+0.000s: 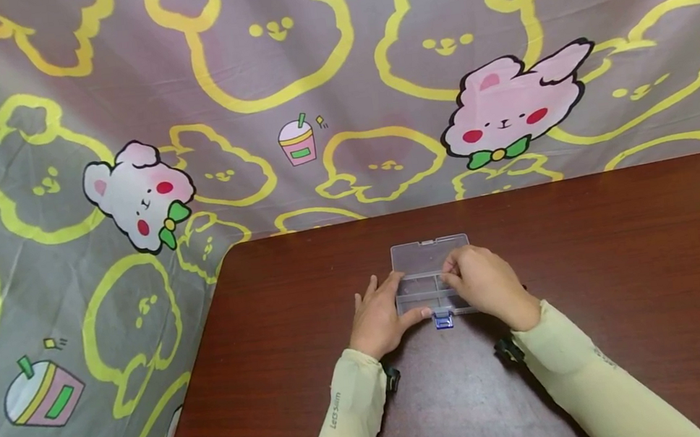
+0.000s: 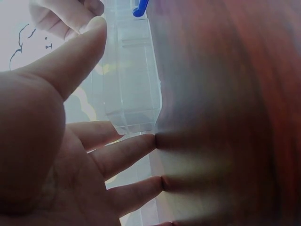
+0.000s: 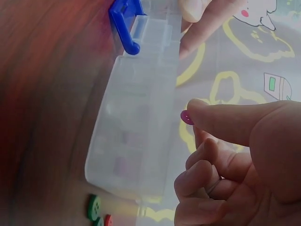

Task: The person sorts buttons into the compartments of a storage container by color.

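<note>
A clear plastic compartment box (image 1: pixel 417 303) lies on the table with its lid (image 1: pixel 417 257) raised at the back and its blue latch (image 1: pixel 444 321) hanging at the front. My left hand (image 1: pixel 380 319) rests against the box's left end, fingers spread and fairly straight, thumb along the front edge. Over the right-hand compartments, my right hand (image 1: pixel 487 282) pinches a small purple button (image 3: pixel 186 117) between thumb and index finger. The head view hides this button behind the fingers. Faint purple shapes show through the box wall in the right wrist view.
Beside the box's right end, a green button (image 3: pixel 93 207), another green one (image 3: pixel 98 222) and a red button (image 3: pixel 108 220) show at the bottom of the right wrist view. A patterned cloth (image 1: pixel 253 179) hangs behind and left of the brown table (image 1: pixel 625 272).
</note>
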`<state>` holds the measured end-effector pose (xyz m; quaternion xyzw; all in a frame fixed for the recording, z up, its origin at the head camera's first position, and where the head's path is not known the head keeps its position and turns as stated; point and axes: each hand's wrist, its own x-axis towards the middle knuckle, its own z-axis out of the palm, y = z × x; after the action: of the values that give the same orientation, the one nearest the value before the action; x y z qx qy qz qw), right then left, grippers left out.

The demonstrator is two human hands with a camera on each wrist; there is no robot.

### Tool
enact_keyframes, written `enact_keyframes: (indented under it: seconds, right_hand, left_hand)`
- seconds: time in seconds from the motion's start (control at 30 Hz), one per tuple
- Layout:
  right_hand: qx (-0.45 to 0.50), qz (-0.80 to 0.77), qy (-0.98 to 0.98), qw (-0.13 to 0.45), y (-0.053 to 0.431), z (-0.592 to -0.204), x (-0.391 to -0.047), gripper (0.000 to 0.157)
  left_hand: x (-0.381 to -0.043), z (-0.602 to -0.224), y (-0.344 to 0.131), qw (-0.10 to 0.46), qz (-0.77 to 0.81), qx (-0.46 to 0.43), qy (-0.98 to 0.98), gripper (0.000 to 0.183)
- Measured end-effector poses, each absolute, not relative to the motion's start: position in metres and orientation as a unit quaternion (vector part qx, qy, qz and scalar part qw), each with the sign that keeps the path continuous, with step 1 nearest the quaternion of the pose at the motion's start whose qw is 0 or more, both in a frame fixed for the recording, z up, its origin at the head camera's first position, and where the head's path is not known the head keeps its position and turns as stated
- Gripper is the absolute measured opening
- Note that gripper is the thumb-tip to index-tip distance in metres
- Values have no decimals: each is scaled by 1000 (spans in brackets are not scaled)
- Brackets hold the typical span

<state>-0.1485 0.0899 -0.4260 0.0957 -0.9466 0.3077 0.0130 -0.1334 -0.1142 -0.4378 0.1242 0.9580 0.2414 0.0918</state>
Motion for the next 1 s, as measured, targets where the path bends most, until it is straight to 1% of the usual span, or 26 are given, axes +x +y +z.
enact_keyframes:
  seconds: [1.0]
  right_hand:
    - [103,296,-950,9,81,-431,-149,13]
  left_hand:
    - [-134,-436,-114,92,239,128,958,81]
